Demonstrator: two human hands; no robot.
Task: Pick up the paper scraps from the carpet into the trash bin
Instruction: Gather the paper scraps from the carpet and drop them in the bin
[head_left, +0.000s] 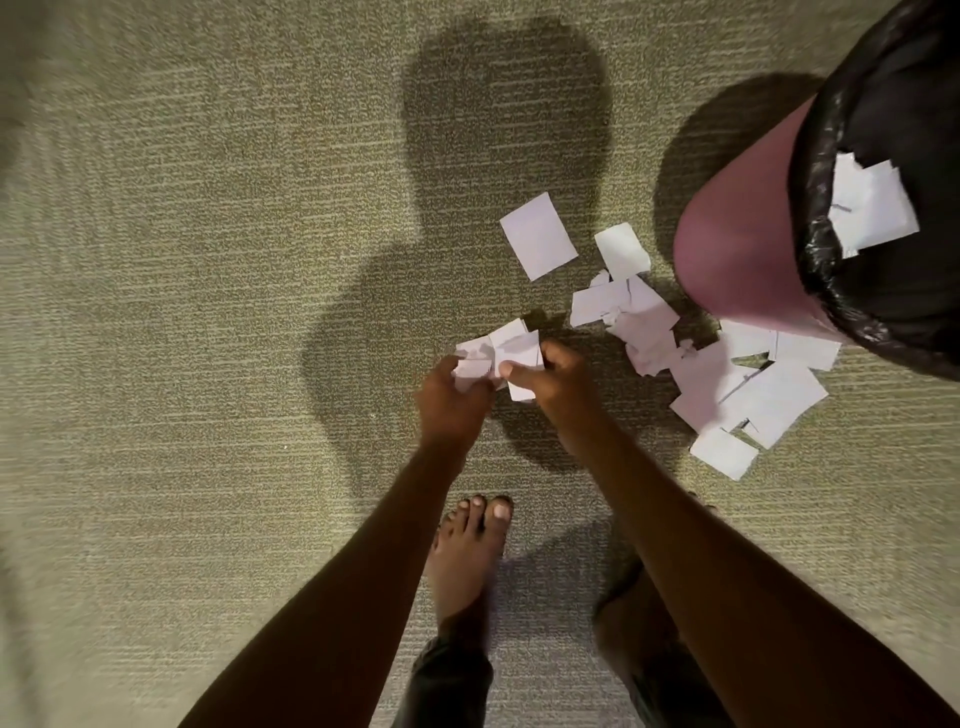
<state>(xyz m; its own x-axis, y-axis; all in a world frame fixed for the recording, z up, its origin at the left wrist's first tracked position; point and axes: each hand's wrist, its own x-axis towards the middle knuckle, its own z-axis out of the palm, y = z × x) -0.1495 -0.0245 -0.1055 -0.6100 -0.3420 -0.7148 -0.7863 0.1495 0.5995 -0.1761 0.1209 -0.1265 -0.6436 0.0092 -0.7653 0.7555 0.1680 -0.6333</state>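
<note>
Olive-green carpet (208, 312), ribbed weave, fills the view. Both grips meet mid-frame on one bunch of white paper scraps (511, 349).

The left grip (452, 400) has its fingers curled round the bunch's left edge, with one scrap tucked against the palm. The right grip (556, 384) has its thumb pressed on top of the bunch and its fingers curled beneath, pinching it. Whether the bunch touches the carpet or is lifted off it cannot be told.

To the right of the right grip lies a loose pile (727, 384) of white scraps on the carpet. They overlap, some crumpled, some flat. Beyond the grips one flat rectangle (538, 235) lies alone. A smaller piece (622, 251) sits just beside it on the bin side.

Far right of the grips, past the pile, stands the pink-walled trash bin (737, 249). The pile's outer scraps reach its base. A black liner (821, 156) is folded over the rim. The binned scraps (872, 208), also white, lie against the liner inside.

On the near side of the grips a bare foot (467, 561) is flat on the carpet between the forearms, with a dark trouser cuff (452, 675) behind it. The person's shadow (498, 130) falls on the carpet beyond the grips.
</note>
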